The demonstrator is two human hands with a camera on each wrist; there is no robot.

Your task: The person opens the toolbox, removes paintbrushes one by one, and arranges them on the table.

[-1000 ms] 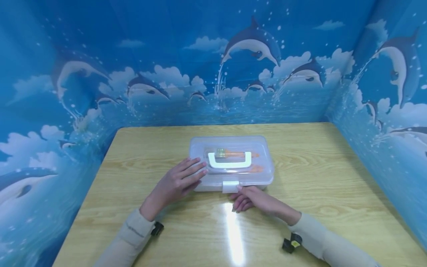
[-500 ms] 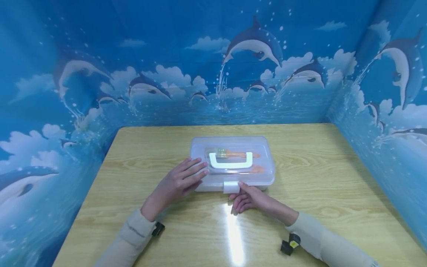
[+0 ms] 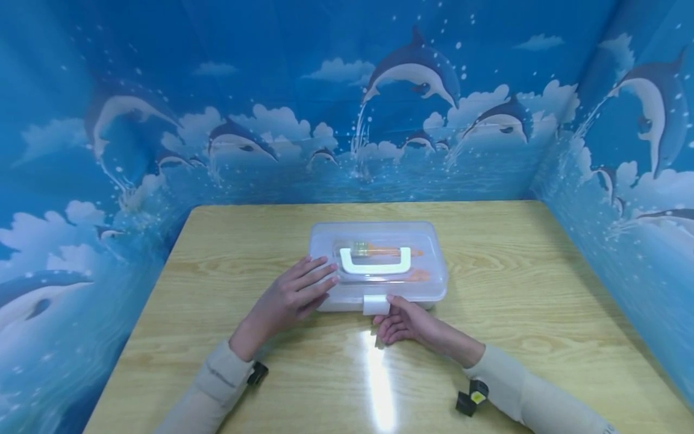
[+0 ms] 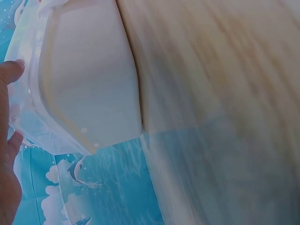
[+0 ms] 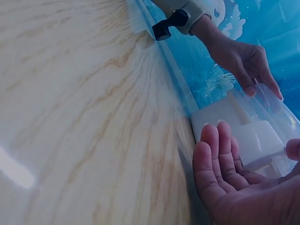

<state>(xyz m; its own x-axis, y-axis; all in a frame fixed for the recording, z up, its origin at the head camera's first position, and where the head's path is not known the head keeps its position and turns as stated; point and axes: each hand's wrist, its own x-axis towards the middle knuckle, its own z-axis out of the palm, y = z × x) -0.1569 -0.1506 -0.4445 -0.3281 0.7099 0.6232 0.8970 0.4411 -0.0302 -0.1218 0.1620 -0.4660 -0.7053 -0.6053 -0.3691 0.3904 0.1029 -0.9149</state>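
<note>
A clear-lidded plastic storage box (image 3: pixel 325 235) with a white base lies closed on the table. Its white handle (image 3: pixel 375 269) is folded flat on the lid, and a white latch (image 3: pixel 375 305) sits at the front. My left hand (image 3: pixel 293 292) rests its spread fingers on the lid's left side. My right hand (image 3: pixel 414 325) has its thumb against the right edge of the latch. In the right wrist view its other fingers (image 5: pixel 225 154) extend loosely in front of the box. Orange-handled items (image 3: pixel 382 249) show blurrily through the lid.
The box stands on a wood-grain table (image 3: pixel 244 241). A blue curtain (image 3: pixel 325 90) printed with dolphins hangs behind and at both sides. Small black devices (image 3: pixel 472 398) sit at both wrists.
Box and hands look slightly shifted to the right with the whole view. The right thumb stays at the latch; the lid remains closed.
</note>
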